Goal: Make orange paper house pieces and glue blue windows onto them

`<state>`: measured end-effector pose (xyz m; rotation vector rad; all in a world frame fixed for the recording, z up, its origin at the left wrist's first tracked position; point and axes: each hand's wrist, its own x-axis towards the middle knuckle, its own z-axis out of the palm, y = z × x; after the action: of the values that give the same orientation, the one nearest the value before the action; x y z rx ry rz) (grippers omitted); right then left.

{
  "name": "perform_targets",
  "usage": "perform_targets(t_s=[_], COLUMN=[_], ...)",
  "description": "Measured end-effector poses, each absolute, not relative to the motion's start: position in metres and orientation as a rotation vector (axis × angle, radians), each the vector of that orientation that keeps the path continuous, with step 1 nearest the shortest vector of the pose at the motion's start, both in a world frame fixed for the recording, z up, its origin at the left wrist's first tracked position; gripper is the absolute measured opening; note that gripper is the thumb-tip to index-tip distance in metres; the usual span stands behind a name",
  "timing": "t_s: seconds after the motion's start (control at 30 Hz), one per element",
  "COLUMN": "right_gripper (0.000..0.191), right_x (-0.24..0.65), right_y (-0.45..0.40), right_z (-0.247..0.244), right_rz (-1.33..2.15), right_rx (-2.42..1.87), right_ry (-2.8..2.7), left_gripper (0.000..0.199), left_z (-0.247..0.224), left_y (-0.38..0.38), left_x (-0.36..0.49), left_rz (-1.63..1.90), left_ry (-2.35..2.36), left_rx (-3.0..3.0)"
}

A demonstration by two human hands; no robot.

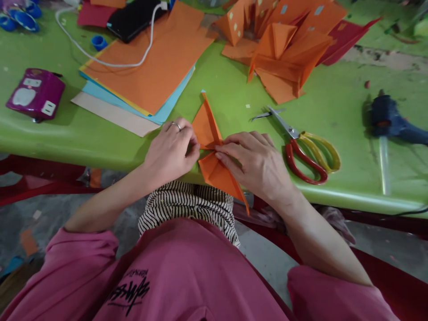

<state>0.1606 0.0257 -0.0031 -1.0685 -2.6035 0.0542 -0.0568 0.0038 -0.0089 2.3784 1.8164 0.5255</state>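
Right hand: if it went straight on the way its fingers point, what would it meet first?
The folded orange paper, which the right hand is touching near its narrow middle. Beyond that, the left hand seems to be next in line, though depth is unclear in this single view.

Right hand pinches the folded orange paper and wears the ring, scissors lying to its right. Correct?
Not quite: the head view shows the ring on the left hand, not the right hand. The rest holds: the right hand pinches the folded orange paper, and the scissors lie to its right.
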Motion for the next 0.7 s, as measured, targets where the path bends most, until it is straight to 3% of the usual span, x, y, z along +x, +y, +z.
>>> perform_targets(t_s=[0.7], right_gripper=[0.019], right_x=[0.144], right_y=[0.037], right_z=[0.003], right_rz=[0.056], right_rx=[-1.140], right_ry=[-2.612], left_gripper=[0.004], left_z=[0.000], left_y=[0.019], left_x=[-0.055], left_rz=[0.469], left_ry=[1.853], left_rx=[2.229])
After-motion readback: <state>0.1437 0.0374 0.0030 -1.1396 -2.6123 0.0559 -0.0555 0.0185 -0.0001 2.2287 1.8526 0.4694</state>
